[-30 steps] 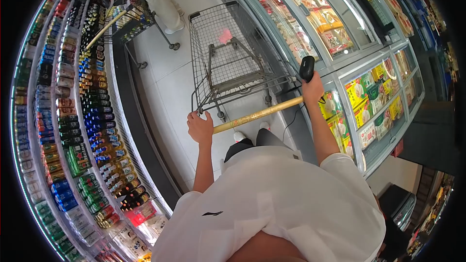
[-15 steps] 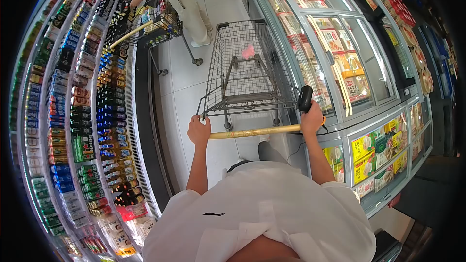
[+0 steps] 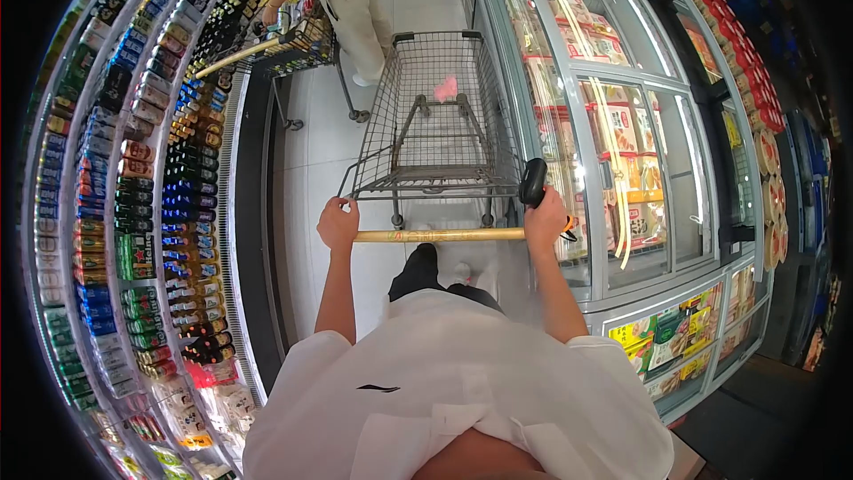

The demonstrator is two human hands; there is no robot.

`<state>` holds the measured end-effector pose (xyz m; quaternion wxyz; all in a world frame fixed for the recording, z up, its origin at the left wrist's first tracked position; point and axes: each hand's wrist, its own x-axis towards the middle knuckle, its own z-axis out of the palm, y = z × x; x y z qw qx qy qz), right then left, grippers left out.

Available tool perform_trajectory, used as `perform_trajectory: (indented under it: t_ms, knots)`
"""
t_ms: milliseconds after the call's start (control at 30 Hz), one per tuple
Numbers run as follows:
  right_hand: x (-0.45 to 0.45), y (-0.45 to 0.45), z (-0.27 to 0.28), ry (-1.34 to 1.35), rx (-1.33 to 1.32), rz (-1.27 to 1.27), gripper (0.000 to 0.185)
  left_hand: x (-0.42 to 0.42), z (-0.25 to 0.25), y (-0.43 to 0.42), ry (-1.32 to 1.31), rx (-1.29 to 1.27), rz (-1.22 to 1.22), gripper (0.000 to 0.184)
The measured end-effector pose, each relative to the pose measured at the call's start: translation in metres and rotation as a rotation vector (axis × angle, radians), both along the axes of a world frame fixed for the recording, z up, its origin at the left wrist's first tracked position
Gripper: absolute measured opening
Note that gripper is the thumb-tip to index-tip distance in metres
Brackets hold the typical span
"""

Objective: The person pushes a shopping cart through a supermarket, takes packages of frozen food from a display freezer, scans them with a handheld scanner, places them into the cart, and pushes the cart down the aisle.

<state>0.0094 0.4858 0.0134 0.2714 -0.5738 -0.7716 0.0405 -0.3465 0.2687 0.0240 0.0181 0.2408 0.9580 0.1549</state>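
Head camera: left hand [image 3: 338, 223] curled closed round the left end of the yellow handle [image 3: 442, 236], right hand [image 3: 546, 220] wrapped round its right end, just beside a black device [image 3: 533, 182]. Directly ahead of both hands sits the shopping cart [image 3: 442, 172], near edge just beyond the handle, a pink item [image 3: 445, 89] showing towards its far edge.

Pale tile flr [image 3: 306, 187] btwn shelves [image 3: 161, 213], glass freezers [image 3: 640, 295].

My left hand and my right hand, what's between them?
In the head view, the cart's yellow handle spans the stretch between your left hand and right hand.
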Motion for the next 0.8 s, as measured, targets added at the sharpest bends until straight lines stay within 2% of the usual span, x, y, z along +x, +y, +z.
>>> perform_trajectory:
  t_ms: [333, 400, 533, 667, 800]
  knots:
    - [-0.113, 0.112, -0.008, -0.024, 0.019, -0.031, 0.046, -0.113, -0.003, 0.108, -0.032, 0.008, 0.035, 0.031]
    - [-0.143, 0.141, -0.008, -0.01, 0.03, -0.046, 0.045, -0.14, -0.006, 0.133, 0.06, 0.028, -0.008, 0.033]
    - [-0.196, 0.194, -0.008, -0.032, 0.031, -0.064, 0.041, -0.194, -0.009, 0.185, 0.033, 0.009, -0.029, 0.036]
    - [-0.245, 0.257, -0.014, 0.01, 0.143, -0.071, 0.041, -0.242, -0.005, 0.243, -0.022, -0.022, -0.031, 0.041]
    - [-0.289, 0.308, -0.011, -0.046, 0.097, -0.098, 0.04, -0.286, -0.006, 0.296, -0.007, -0.013, -0.061, 0.042]
